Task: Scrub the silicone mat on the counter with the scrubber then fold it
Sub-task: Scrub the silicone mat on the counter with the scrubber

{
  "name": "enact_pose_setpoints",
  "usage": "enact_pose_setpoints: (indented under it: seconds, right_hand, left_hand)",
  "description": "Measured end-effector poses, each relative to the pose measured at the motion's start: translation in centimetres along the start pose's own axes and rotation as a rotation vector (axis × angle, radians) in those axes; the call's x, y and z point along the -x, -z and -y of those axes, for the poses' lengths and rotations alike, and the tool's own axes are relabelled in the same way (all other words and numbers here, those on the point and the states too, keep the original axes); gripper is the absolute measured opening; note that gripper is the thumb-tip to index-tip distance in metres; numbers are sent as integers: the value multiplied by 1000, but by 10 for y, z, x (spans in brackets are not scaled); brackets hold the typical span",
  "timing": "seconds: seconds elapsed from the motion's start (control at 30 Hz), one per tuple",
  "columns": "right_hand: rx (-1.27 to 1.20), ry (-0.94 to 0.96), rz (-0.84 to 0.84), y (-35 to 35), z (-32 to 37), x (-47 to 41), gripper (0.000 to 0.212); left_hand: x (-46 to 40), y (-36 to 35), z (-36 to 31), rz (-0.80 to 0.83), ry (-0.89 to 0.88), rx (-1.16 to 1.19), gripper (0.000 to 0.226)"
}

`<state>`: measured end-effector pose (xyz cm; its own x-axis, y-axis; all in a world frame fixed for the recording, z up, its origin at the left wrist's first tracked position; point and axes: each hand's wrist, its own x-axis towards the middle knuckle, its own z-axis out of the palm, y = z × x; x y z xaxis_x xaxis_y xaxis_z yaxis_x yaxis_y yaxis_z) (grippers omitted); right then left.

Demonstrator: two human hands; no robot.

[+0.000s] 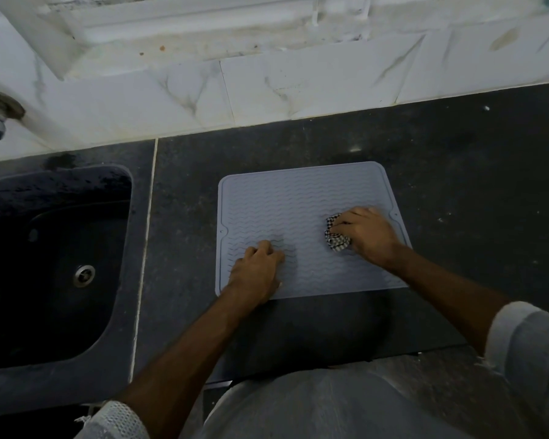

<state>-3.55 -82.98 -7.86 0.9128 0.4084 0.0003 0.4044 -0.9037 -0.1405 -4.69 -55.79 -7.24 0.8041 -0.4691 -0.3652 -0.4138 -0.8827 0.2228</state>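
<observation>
Around the silicone mat [298, 217] the dark tabletop [457, 172] lies bare on its right side, its far side up to the tiled wall [298, 90], and its near side. To the mat's left, past a narrow bare strip, the sink [45, 264] drops away. On the mat, the left hand [257, 270] blocks the near-left corner and the right hand [366, 234] with its checkered scrubber [336, 233] the right edge; the far half is open.

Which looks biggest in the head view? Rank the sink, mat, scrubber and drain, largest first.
1. Sink, though cut off at the left edge.
2. Mat, a near rival.
3. Scrubber, partly hidden under the right hand.
4. Drain, not much smaller.
</observation>
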Motion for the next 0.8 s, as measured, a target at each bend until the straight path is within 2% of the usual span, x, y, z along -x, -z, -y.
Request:
enact_pose_setpoints:
  seconds: [0.13,0.27,0.37,0.43,0.53,0.67,0.8]
  right_hand:
    - [-103,-63,3,-1,-2,1,36]
    - [-105,-50,33,7,1,-8,37]
    - [-130,-23,-25,11,20,-25,40]
    - [-130,-3,35,12,38,-41,43]
    - [-29,51,155,5,48,-49,47]
    - [-84,-32,78,7,12,-21,43]
    - [-90,-94,148,17,-17,-9,40]
  left_hand:
    - [-1,-3,-21,-63,-75,-81,60]
    - [-11,-16,-59,9,-181,-32,69]
    - [-15,-27,-75,62,-187,-28,77]
    - [-15,-30,-75,65,-179,-23,78]
    - [-16,-30,-74,61,-167,-14,75]
    - [-20,-27,-74,75,-162,29,68]
    - [-20,-23,-76,58,-132,91,50]
